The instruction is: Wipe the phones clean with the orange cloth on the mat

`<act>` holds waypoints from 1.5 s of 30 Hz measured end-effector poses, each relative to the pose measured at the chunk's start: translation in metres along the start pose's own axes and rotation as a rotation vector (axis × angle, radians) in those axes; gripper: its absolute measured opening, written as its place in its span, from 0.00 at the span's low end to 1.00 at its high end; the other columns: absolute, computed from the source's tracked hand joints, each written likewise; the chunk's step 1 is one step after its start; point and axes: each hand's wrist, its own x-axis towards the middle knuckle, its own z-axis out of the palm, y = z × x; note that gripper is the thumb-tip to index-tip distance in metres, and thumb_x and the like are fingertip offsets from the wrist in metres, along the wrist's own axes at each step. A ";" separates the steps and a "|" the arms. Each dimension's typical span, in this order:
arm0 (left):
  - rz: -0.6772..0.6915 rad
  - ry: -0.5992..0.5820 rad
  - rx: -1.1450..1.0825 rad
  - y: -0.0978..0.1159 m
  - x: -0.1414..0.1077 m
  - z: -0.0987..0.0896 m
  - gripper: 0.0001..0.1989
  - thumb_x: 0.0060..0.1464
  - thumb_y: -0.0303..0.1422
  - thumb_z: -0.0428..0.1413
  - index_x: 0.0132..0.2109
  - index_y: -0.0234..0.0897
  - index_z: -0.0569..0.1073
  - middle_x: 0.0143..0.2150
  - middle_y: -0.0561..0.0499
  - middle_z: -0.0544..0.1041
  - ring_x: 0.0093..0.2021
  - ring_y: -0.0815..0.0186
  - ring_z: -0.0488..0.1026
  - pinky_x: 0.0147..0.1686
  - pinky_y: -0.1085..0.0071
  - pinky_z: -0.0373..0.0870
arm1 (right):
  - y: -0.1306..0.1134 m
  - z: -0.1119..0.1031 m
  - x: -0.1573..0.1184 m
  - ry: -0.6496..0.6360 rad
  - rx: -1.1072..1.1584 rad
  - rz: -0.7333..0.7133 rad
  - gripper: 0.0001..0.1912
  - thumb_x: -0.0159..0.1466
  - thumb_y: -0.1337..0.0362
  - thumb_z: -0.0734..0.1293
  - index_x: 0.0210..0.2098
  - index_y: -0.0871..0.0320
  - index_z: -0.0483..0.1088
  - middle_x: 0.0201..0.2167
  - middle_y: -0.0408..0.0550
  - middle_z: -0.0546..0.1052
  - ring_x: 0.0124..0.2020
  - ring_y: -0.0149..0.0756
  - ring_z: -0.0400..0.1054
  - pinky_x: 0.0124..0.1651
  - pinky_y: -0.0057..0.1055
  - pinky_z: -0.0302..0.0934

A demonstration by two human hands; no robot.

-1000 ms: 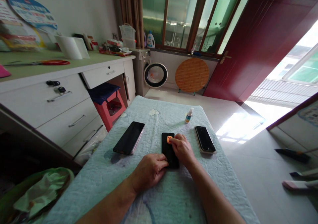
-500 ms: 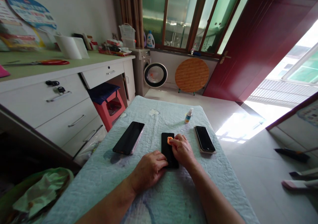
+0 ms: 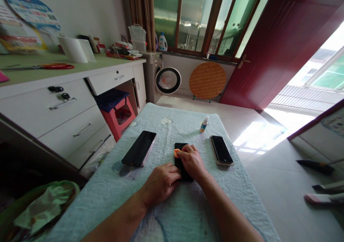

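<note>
here | right hand (image 3: 192, 160): crumpled orange wad (image 3: 176, 153) | against flat rectangular phone (image 3: 181, 164)

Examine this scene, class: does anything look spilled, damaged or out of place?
One thing stands out: in the background, the door of the washing machine hangs open. It looks odd with the left hand and right hand both busy at the middle smartphone. No spill shows there, and the spray bottle stands upright.

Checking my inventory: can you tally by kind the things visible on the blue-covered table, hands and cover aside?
Phones: 3 (left phone, middle phone, right phone)
Spray bottle: 1
Orange cloth or pad, in the right hand: 1
Total: 5
</note>
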 end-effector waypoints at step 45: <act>0.029 0.009 -0.048 -0.007 0.001 0.002 0.08 0.56 0.25 0.56 0.42 0.41 0.76 0.43 0.51 0.78 0.48 0.61 0.73 0.52 0.66 0.69 | 0.023 -0.005 0.019 -0.074 -0.202 0.258 0.17 0.69 0.67 0.55 0.48 0.52 0.72 0.39 0.51 0.68 0.40 0.39 0.59 0.42 0.30 0.50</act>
